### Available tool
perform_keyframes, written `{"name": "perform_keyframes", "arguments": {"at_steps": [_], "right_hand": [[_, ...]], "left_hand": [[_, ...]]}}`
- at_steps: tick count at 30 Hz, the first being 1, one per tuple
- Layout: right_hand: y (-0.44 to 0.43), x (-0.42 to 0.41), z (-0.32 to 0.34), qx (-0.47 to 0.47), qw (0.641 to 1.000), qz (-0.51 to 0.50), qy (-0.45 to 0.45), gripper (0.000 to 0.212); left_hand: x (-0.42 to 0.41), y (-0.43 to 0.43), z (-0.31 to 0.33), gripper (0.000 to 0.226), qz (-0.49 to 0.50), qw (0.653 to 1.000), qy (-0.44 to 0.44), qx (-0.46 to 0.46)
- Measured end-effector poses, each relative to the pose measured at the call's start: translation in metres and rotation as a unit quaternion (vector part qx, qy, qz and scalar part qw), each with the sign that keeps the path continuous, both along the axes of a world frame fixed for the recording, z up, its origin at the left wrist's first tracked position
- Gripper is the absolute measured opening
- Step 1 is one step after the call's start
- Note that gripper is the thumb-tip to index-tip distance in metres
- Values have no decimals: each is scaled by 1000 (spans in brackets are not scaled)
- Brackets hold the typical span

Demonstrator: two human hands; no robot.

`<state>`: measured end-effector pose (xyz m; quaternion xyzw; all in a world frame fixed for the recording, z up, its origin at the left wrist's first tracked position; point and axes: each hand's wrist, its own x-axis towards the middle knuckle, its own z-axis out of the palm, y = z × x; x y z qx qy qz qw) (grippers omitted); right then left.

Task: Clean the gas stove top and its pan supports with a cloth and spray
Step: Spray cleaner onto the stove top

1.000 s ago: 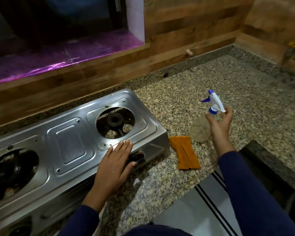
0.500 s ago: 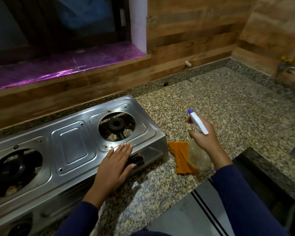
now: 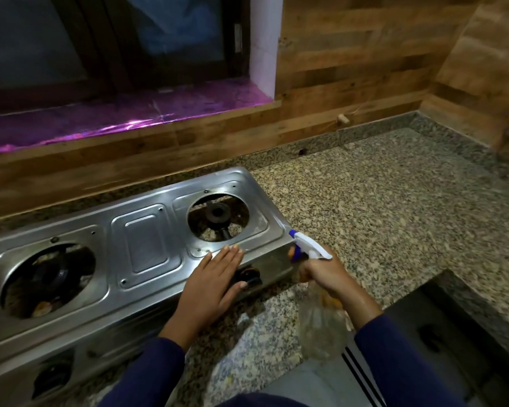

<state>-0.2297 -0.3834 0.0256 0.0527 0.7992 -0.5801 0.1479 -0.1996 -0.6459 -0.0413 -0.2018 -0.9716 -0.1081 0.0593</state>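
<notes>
Both hands busy: right hand [image 3: 323,273] grips the spray bottle [image 3: 318,315], left hand [image 3: 215,277] flat, empty, on the stove [image 3: 147,230] (spray could wet it).

no readable text, no labels, no brand marks, no numbers, nothing legible on any surface in the head view

Dim, warm indoor light; window [image 3: 106,39] dark. Purple sill foil [image 3: 115,121] gives streaky glare; steel stove top [image 3: 147,239] shows soft reflections. Left hand [image 3: 212,286] casts shadow on granite counter [image 3: 394,207]. Wide-angle bending at edges, overall soft, slightly noisy.
</notes>
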Motion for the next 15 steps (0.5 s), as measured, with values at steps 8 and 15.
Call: {"name": "perform_keyframes", "arguments": {"at_steps": [8,15], "right_hand": [[-25,-7,11,-27,998,-40,28,36],[-43,0,7,-85,994,-59,36,29]], "left_hand": [[1,-1,0,67,0,1000,2,4],[20,-15,-4,67,21,1000,17,-16]]}}
